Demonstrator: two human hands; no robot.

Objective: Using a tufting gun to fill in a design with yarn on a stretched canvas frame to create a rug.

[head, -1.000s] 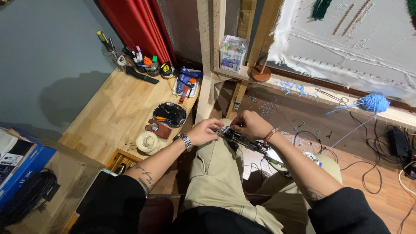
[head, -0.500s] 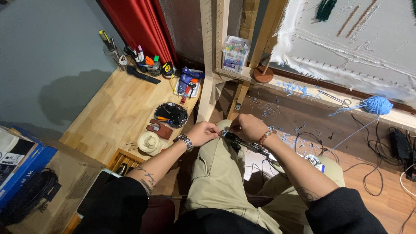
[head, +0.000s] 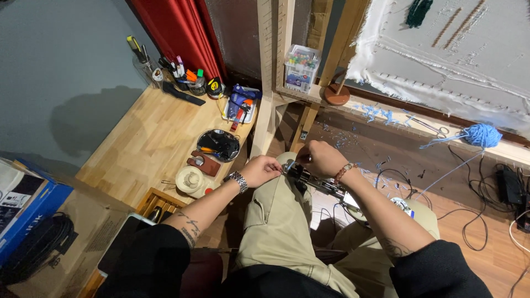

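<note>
I see a light wooden bench (head: 149, 143) at the left, set against a grey wall, with a red curtain (head: 176, 30) hanging behind its far end. On the bench stand a cluster of pen cups with markers (head: 185, 74), a blue tray of small tools (head: 241, 105), a round black dish (head: 219, 144), a brown holder (head: 202, 164) and a cream tape dispenser (head: 190, 179). A wooden frame post (head: 270, 77) rises beside the bench; a clear box of coloured bits (head: 301, 67) sits on its ledge. Behind the frame a white cloth (head: 458, 60) is stretched, and a ball of blue yarn (head: 483, 134) rests on the lower rail, with blue yarn scraps scattered along the ledge and the wooden floor (head: 497, 259). Black cables run across the floor at the right.

I am seated, khaki trousers under the work. The thing in hand is a dark metal tool (head: 317, 182) lying across my lap, its long body running down toward my right knee.

Left hand (head: 264, 168): the grip is pressed together, fingertips pinching at the front end of the tool. A metal watch sits on that wrist.

Right hand (head: 322, 158): the grip is curled over the top of the tool's front end, touching it just beside the left fingertips. I cannot tell exactly which small part the fingers pinch; it is hidden under the hands.
</note>
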